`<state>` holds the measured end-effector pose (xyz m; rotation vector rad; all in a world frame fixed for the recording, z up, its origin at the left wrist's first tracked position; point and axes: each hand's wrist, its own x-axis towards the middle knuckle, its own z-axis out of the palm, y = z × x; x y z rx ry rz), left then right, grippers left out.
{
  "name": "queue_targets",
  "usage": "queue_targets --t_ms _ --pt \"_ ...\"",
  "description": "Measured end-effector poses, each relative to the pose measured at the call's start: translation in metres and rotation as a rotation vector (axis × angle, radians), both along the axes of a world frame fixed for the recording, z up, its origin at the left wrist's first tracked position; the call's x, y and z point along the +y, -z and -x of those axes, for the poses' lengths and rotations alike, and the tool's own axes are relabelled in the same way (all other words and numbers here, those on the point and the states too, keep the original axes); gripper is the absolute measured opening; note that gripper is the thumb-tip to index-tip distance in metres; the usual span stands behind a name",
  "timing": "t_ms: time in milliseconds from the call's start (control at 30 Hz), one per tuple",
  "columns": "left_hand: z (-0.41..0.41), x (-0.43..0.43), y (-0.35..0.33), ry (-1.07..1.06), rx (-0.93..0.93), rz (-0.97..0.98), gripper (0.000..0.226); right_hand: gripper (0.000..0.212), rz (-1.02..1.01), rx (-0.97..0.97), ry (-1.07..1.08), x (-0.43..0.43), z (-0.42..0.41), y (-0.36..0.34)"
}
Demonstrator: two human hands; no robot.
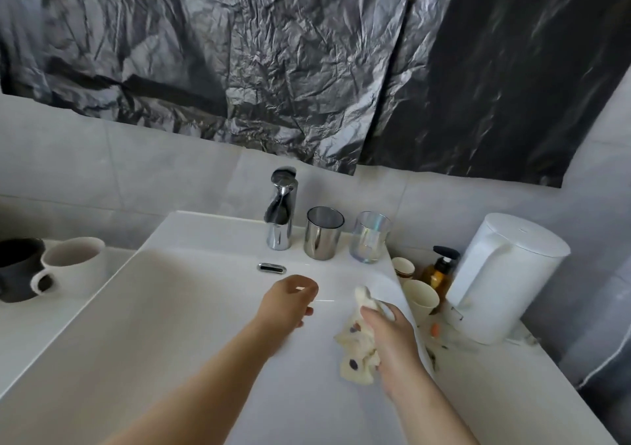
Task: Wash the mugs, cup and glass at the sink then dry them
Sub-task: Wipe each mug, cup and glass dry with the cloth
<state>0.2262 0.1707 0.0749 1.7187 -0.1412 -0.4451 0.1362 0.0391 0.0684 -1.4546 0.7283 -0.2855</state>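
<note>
None of black mug (17, 267), white mug (76, 262), cup (324, 234) or glass (369, 238) is held; we judge drying pending, our right hand (391, 337) gripping the cloth (355, 354), left hand (288, 303) loosely curled, empty.

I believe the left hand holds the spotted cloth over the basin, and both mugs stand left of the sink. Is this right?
Not quite: the head view shows the right hand gripping the spotted cloth over the basin; the left hand holds no cloth. The black mug and white mug do stand left of the sink.
</note>
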Motion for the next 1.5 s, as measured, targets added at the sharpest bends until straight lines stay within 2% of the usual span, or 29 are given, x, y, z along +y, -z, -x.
queue_targets --t_ms 167,233,367,467,500,633,733,867,967,1100,1167,1300,1400,1500 --pt "-0.033 -0.036 0.014 -0.126 0.011 -0.001 0.014 0.004 -0.027 -0.028 0.02 -0.017 -0.038 0.008" --pt "-0.045 -0.046 0.019 -0.2 -0.046 -0.051 0.029 0.005 -0.05 -0.042 0.02 -0.022 -0.051 0.009" --pt "-0.07 -0.067 0.02 -0.282 -0.227 -0.193 0.074 0.006 -0.133 -0.081 0.036 -0.031 -0.071 0.019" --pt "-0.088 -0.083 0.015 -0.292 -0.387 -0.321 0.094 0.011 -0.22 -0.108 0.04 -0.036 -0.079 0.03" --pt "-0.093 -0.087 0.014 -0.3 -0.41 -0.316 0.092 0.014 -0.248 -0.113 0.034 -0.038 -0.08 0.034" --pt "-0.105 -0.098 0.012 -0.374 -0.395 -0.18 0.061 0.022 -0.293 -0.111 0.0 -0.039 -0.079 0.044" --pt "-0.103 -0.091 0.012 -0.363 -0.436 -0.116 0.063 0.024 -0.28 -0.105 -0.018 -0.038 -0.076 0.045" --pt "-0.078 -0.066 0.019 -0.207 -0.428 0.036 0.068 0.021 -0.25 -0.121 0.001 -0.032 -0.067 0.042" --pt "-0.054 -0.033 0.022 -0.102 -0.425 0.027 0.073 0.027 -0.251 -0.143 -0.034 -0.025 -0.056 0.04" --pt "-0.039 0.011 0.024 0.012 -0.512 -0.261 0.09 0.039 -0.243 -0.122 -0.093 -0.006 -0.039 0.043" --pt "-0.033 0.027 0.019 0.073 -0.599 -0.457 0.089 0.04 -0.245 -0.114 -0.082 0.005 -0.031 0.044" --pt "-0.027 0.049 0.004 0.195 -0.816 -0.842 0.088 0.007 -0.234 -0.111 -0.057 0.02 -0.015 0.036" --pt "-0.029 0.059 -0.005 0.304 -1.064 -1.078 0.09 0.008 -0.137 -0.097 -0.083 0.026 -0.008 0.036" --pt "-0.033 0.066 -0.008 0.34 -1.269 -1.182 0.096 0.006 -0.057 -0.073 -0.094 0.032 -0.007 0.041"
